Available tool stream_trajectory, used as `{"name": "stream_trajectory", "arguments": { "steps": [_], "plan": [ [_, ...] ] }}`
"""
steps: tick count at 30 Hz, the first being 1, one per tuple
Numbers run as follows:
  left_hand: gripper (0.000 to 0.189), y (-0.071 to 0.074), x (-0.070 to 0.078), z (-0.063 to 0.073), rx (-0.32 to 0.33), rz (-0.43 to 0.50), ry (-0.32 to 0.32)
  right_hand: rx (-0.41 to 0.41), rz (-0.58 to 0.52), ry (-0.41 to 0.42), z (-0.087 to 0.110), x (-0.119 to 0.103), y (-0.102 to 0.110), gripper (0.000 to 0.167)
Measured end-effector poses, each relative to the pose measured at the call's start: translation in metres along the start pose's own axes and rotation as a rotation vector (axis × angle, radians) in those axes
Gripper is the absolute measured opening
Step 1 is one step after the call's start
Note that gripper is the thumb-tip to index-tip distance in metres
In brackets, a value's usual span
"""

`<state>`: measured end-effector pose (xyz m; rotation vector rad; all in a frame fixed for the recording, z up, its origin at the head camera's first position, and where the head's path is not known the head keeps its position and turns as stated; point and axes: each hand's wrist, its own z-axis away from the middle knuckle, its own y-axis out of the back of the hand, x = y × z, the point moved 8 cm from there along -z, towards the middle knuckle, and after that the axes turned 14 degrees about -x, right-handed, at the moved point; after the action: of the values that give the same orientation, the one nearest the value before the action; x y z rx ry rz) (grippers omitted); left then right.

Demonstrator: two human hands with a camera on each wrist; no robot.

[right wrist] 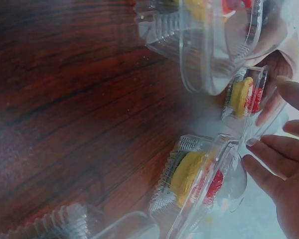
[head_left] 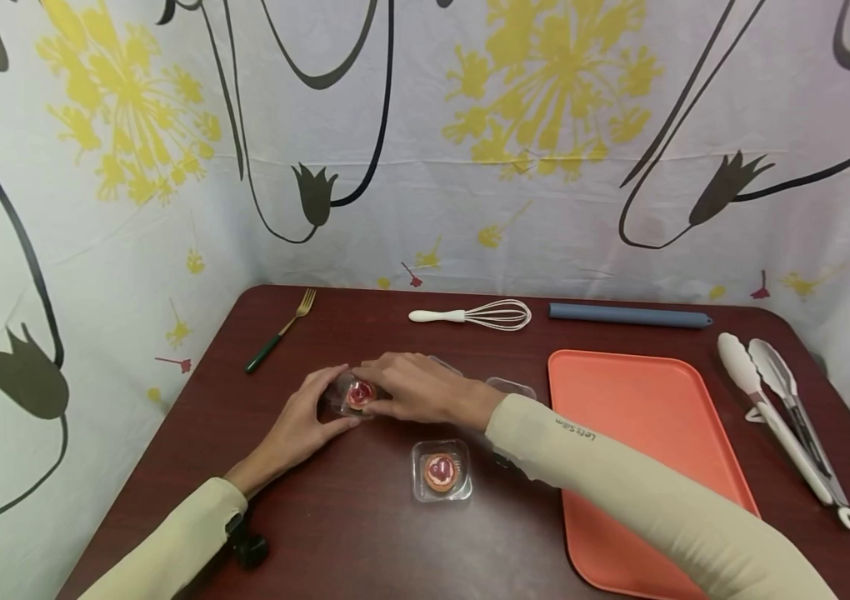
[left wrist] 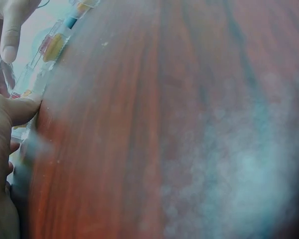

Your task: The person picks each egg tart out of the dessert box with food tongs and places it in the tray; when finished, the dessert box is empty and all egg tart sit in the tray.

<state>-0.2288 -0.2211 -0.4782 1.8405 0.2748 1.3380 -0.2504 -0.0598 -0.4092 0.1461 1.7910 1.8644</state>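
Note:
A small round tart (head_left: 360, 394) with a red heart-like topping sits in a clear plastic container (head_left: 337, 398) on the table. My left hand (head_left: 303, 427) holds this container from the left, thumb on its near side and fingers at its far side. From the right, my right hand (head_left: 413, 387) grips the lid (right wrist: 271, 112) between thumb and fingers; the lid stands raised in the right wrist view. A second tart (head_left: 441, 472) in its own clear container (head_left: 420, 492) lies nearer the table's front. Another clear container (head_left: 511, 387) shows partly behind the right wrist.
An orange tray (head_left: 627, 383) lies at the right under the right forearm, with tongs (head_left: 785, 417) beyond it. Along the back are a fork (head_left: 278, 333), a white whisk (head_left: 470, 315) and a blue bar-shaped tool (head_left: 629, 315). The dark red table (head_left: 335, 517) meets patterned curtains (head_left: 410, 225).

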Motion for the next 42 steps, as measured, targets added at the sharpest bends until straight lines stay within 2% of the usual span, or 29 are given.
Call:
{"name": "stream_trajectory", "arguments": {
  "steps": [5, 8, 10, 14, 18, 20, 26, 31, 34, 42],
  "plan": [
    [0.096, 0.001, -0.002, 0.004, -0.028, 0.064, 0.023, 0.029, 0.007, -0.003, -0.001, -0.001, 0.001, 0.058],
    [0.098, 0.003, -0.004, 0.006, -0.040, 0.111, 0.015, 0.055, 0.005, -0.004, -0.001, -0.002, 0.003, 0.058],
    [0.094, 0.005, -0.004, 0.008, -0.037, 0.132, -0.009, 0.070, 0.007, -0.004, -0.001, -0.002, 0.004, 0.058],
    [0.071, 0.011, -0.001, 0.010, 0.005, 0.147, -0.083, 0.108, 0.020, 0.011, -0.001, -0.004, 0.008, 0.054],
    [0.054, 0.021, 0.004, 0.010, 0.075, 0.145, -0.168, 0.203, 0.031, 0.051, 0.000, -0.005, 0.016, 0.049],
    [0.053, 0.028, 0.008, 0.008, 0.099, 0.134, -0.182, 0.263, 0.025, 0.063, 0.001, -0.005, 0.022, 0.048],
    [0.050, 0.052, 0.021, -0.006, 0.141, 0.058, -0.146, 0.398, -0.051, 0.061, 0.005, 0.001, 0.041, 0.045],
    [0.042, 0.068, 0.028, -0.018, 0.211, -0.016, -0.139, 0.460, -0.151, 0.068, 0.006, 0.006, 0.049, 0.041],
    [0.036, 0.074, 0.030, -0.023, 0.234, -0.040, -0.128, 0.484, -0.195, 0.067, 0.006, 0.010, 0.052, 0.038],
    [0.027, 0.078, 0.028, -0.037, 0.223, -0.052, -0.061, 0.578, -0.324, 0.027, 0.008, 0.034, 0.058, 0.021]
  ]
}}
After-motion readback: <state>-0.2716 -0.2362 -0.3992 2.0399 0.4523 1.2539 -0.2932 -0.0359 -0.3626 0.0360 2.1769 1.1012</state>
